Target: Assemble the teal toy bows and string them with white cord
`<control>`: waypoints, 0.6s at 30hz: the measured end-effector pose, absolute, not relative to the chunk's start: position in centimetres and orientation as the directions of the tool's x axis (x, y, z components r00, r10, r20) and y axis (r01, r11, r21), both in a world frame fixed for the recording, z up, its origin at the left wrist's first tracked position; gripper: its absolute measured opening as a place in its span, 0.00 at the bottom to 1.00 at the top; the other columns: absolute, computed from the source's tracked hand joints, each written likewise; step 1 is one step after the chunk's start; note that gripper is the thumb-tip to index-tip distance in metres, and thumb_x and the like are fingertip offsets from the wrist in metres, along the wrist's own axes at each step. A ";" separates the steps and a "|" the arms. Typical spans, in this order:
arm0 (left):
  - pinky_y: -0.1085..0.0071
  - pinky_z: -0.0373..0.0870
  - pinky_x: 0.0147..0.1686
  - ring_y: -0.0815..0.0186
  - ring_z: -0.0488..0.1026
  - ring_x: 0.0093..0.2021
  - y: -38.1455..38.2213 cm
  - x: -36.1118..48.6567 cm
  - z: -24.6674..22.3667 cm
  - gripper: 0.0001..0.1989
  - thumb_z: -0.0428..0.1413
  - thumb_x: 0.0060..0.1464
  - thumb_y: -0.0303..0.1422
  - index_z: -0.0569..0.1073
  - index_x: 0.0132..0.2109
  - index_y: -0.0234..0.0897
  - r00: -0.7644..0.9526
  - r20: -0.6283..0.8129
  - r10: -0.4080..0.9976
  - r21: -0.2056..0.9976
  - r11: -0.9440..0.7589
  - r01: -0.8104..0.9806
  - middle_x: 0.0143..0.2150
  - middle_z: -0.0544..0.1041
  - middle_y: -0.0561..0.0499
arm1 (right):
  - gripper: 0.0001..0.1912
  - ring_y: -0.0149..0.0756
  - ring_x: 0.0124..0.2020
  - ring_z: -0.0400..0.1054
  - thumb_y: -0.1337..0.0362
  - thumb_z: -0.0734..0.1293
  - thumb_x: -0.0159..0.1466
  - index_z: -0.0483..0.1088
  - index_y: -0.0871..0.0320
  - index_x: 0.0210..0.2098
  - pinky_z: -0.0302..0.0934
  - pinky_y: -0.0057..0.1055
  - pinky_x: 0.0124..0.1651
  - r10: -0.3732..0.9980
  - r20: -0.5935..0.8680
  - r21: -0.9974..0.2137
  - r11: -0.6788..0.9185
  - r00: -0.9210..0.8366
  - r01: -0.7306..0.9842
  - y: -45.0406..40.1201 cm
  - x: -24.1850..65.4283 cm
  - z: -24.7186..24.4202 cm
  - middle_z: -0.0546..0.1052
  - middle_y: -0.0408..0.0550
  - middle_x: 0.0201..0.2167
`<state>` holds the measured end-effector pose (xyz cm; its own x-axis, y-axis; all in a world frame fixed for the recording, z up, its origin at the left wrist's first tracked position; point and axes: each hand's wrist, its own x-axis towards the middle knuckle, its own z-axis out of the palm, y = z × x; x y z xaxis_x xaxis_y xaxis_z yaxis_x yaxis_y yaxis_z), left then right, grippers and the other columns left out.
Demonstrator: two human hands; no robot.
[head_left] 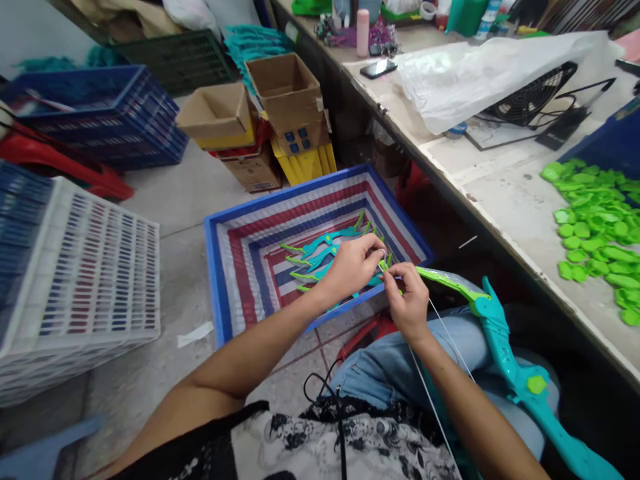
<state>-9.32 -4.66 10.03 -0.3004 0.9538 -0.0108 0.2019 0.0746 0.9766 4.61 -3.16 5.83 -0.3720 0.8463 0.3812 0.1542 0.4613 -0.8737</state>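
The teal-and-lime plastic bow [500,333] is laid over the denim-clad thighs [395,363] toward four o'clock, apparently so that its weight is borne and its lime tip [383,265] is presented near the striped crate [300,208] at ten o'clock. White string [439,423] is pinched, fingertips together, by the left hand [353,263]; the tip is clamped by the right hand's [407,300] closed thumb and forefinger
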 end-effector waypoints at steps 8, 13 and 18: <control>0.76 0.67 0.19 0.70 0.71 0.20 -5.1 -8.4 8.8 0.16 0.66 0.40 0.40 0.74 0.28 0.31 -0.164 -0.347 0.923 0.900 0.279 -0.335 0.20 0.73 0.51 | 0.06 0.31 0.32 0.65 0.65 0.63 0.64 0.69 0.56 0.30 0.61 0.29 0.37 0.915 0.310 -0.935 0.342 -0.259 0.092 -2.4 4.0 6.5 0.70 0.43 0.29; 0.75 0.70 0.22 0.70 0.71 0.21 -5.0 -9.0 8.8 0.17 0.68 0.35 0.41 0.75 0.25 0.31 -0.101 -0.367 0.925 0.883 0.312 -0.352 0.21 0.75 0.50 | 0.07 0.33 0.33 0.66 0.65 0.63 0.63 0.71 0.55 0.30 0.62 0.31 0.39 0.914 0.333 -0.927 0.362 -0.230 0.095 -2.3 3.9 6.5 0.71 0.44 0.29; 0.74 0.71 0.24 0.70 0.72 0.21 -5.0 -8.1 8.8 0.15 0.68 0.36 0.37 0.73 0.26 0.31 -0.150 -0.370 0.917 0.876 0.291 -0.385 0.20 0.74 0.51 | 0.10 0.33 0.35 0.68 0.66 0.61 0.65 0.75 0.53 0.37 0.64 0.31 0.40 0.873 0.387 -0.897 0.431 -0.298 0.097 -1.7 4.2 6.2 0.71 0.45 0.32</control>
